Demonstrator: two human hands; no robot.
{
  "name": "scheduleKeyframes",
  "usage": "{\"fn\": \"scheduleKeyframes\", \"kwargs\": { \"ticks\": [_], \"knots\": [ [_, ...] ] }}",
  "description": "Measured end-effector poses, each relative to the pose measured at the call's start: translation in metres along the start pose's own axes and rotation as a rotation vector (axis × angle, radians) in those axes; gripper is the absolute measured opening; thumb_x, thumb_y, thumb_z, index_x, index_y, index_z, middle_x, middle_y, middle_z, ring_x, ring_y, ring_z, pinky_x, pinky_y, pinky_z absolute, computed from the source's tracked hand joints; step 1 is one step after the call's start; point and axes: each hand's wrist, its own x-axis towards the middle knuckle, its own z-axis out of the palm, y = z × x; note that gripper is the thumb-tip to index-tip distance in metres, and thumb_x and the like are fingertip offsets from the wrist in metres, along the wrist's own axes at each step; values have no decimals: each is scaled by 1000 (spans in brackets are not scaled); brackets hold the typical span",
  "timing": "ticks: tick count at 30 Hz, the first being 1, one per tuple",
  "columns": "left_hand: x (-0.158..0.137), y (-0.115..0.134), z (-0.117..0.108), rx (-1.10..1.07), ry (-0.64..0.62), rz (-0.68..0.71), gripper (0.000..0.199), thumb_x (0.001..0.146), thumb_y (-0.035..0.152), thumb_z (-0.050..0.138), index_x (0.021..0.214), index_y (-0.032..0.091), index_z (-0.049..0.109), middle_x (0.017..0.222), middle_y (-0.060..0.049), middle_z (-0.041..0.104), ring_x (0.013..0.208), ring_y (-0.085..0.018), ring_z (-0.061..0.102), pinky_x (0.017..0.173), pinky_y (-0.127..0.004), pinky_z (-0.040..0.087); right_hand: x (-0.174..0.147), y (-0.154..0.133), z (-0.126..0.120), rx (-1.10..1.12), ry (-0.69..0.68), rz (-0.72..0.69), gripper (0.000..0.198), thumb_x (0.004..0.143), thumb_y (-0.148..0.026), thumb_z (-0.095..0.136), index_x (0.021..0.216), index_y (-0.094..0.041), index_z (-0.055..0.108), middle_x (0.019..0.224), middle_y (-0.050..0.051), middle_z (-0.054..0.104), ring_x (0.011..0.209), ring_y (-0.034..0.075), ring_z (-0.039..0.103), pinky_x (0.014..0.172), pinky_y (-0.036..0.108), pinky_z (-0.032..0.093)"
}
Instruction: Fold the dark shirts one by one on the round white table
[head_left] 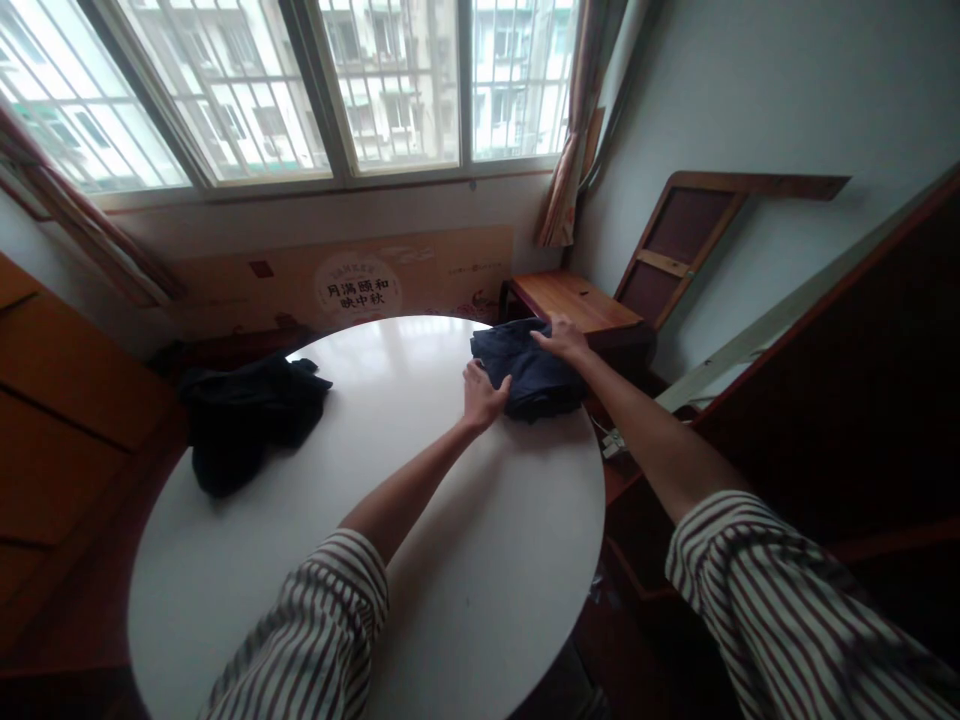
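Note:
A folded dark navy garment [529, 375] lies in a compact stack at the far right edge of the round white table [465, 560]. My left hand [485, 396] touches the stack's near left side, thumb and fingers spread apart. Over its far right corner rests my right hand [562, 340], the thumb stretched across the cloth and apart from the fingers. Part of those fingers is hard to make out. On the left side of the table a black garment [251, 415] sits in a loose, crumpled heap, away from both hands.
Beyond the table's far right edge is a low wooden stool or bench [577, 302]. A wooden framed panel [686, 235] leans against the wall. Barred windows [390, 90] and a printed cardboard panel [442, 265] are at the back. An orange cabinet [60, 420] stands left.

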Motion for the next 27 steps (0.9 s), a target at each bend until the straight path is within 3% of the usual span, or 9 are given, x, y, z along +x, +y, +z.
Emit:
{"fn": "scheduleKeyframes", "kwargs": {
  "ticks": [2,5,8,11,16,20,23,25,27],
  "knots": [
    [-5,3,-2,308,-46,332,54,91,33,61,138,11,44,143,-22,47,140,-31,38,117,-48,30,1,-9,15,-256,-52,-196,58,92,-42,57,145,-19,47,156,13,38,146,32,27,120,54,18],
    [-17,2,6,556,-339,614,53,99,40,46,145,15,40,152,-19,40,145,-30,31,119,-51,24,1,-19,40,-585,-233,-300,57,99,-53,36,152,-32,36,163,1,24,151,32,13,117,64,9],
    [-31,-6,14,679,-506,613,59,101,45,39,152,18,32,158,-17,31,148,-32,25,117,-55,25,1,-21,60,-709,-303,-236,63,98,-62,26,156,-36,26,166,-3,13,152,34,1,115,68,4],
    [-41,-12,13,711,-538,617,59,101,45,36,154,20,29,161,-15,26,149,-34,22,117,-54,26,7,-22,72,-743,-291,-174,65,96,-65,19,156,-38,25,166,-4,9,151,35,-3,113,71,1],
    [-52,-9,5,717,-602,676,61,99,39,41,155,19,26,161,-13,27,148,-35,23,115,-54,30,18,-39,88,-781,-263,-19,69,94,-69,15,151,-39,36,166,-2,12,149,42,-4,107,77,-4],
    [-68,-4,-3,749,-627,723,63,98,38,43,153,9,29,160,-18,26,148,-36,22,115,-51,32,17,-60,96,-829,-220,45,65,96,-61,23,149,-31,43,164,6,20,148,46,4,104,80,-1],
    [-87,-5,-21,761,-674,747,62,99,38,42,147,1,35,157,-25,28,145,-34,30,114,-46,35,4,-79,101,-793,-51,-188,58,97,-49,33,146,-20,47,160,14,31,146,43,18,107,78,4],
    [-101,-11,-44,748,-727,752,55,98,37,42,143,5,43,154,-25,35,142,-32,38,112,-48,36,-15,-94,107,-702,79,-370,52,97,-42,36,139,-15,53,153,18,41,141,40,31,111,70,15],
    [-111,-21,-75,728,-711,732,44,97,32,45,137,15,51,150,-19,44,137,-29,45,113,-50,34,-42,-108,117,-591,104,-462,46,97,-37,39,131,-13,58,142,20,52,128,36,48,107,56,34]
  ]
}}
